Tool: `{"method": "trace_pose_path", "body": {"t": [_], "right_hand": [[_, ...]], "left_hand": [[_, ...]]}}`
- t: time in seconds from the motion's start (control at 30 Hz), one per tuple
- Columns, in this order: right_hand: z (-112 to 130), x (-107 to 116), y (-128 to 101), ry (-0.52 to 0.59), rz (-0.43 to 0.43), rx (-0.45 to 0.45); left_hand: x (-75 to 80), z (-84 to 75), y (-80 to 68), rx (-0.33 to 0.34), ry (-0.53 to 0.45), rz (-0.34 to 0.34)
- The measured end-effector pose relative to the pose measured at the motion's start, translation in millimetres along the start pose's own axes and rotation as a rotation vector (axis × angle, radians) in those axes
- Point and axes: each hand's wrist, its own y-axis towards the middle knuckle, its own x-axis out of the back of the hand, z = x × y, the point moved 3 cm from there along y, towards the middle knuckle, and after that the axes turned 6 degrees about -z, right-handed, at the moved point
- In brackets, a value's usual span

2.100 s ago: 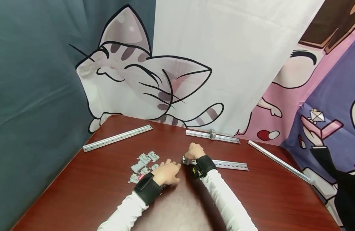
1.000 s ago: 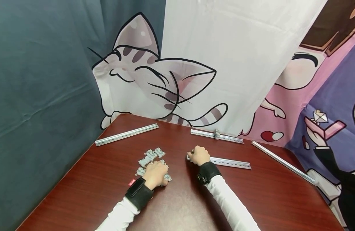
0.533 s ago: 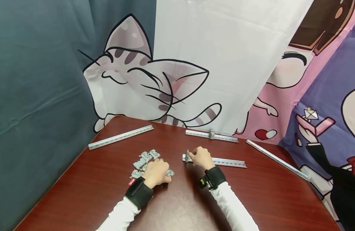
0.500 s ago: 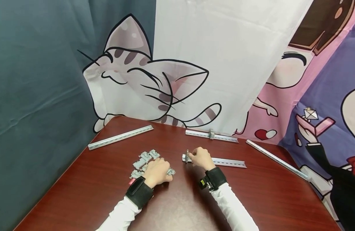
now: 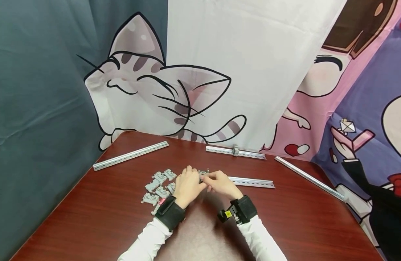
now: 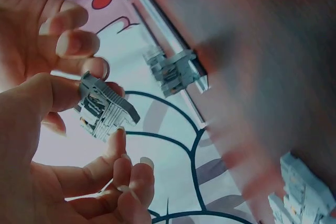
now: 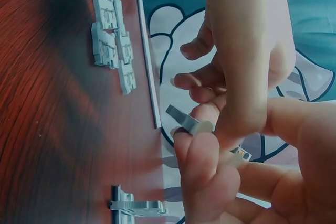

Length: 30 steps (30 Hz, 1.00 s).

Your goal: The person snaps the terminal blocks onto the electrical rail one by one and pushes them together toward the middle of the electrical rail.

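Observation:
A grey DIN-rail terminal block [image 6: 102,108] is pinched between both hands, raised above the table. In the head view my left hand [image 5: 187,185] meets my right hand [image 5: 221,184] fingertip to fingertip, mostly hiding that block. The left thumb lies along one side of it and a left fingertip touches its lower edge. Right fingers grip it too, seen in the right wrist view. Just beyond the hands, another terminal block [image 6: 170,72] sits upright near the end of the nearest metal rail [image 5: 250,182]. Left of my left hand lie several loose terminal blocks [image 5: 152,186].
At the back, a rail [image 5: 220,149] carries a small grey block [image 5: 235,150]. A slanted rail [image 5: 131,156] lies at the left and another rail [image 5: 309,178] at the right. Printed curtains [image 5: 269,54] rise behind the red-brown table [image 5: 89,217].
My left hand has come away from the loose pile with a terminal block and moved right. My right hand has left the block on the near rail and met the left hand.

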Motion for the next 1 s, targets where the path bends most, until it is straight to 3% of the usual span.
{"method": "trace_pose_path", "body": {"t": [0.27, 0.43, 0.57, 0.77, 1.0], "right_hand": [[-5.4, 2.9, 4.6, -0.023, -0.128, -0.018], [-8.8, 17.9, 6.3, -0.170, -0.266, -0.033], [-13.2, 30.1, 7.4, -0.289, -0.369, -0.037], [-28.3, 33.3, 13.9, -0.366, -0.398, -0.067], [-41.4, 28.4, 19.3, -0.386, -0.389, -0.099]], "left_hand": [[-9.9, -1.6, 0.1, -0.042, 0.005, -0.041], [-15.0, 1.1, -1.0, -0.078, -0.067, -0.013], [-19.8, 2.2, -0.3, -0.140, -0.010, 0.098], [-31.7, -1.9, -0.1, -0.180, 0.047, 0.344], [-42.4, -7.9, -1.8, -0.178, 0.079, 0.453]]}}
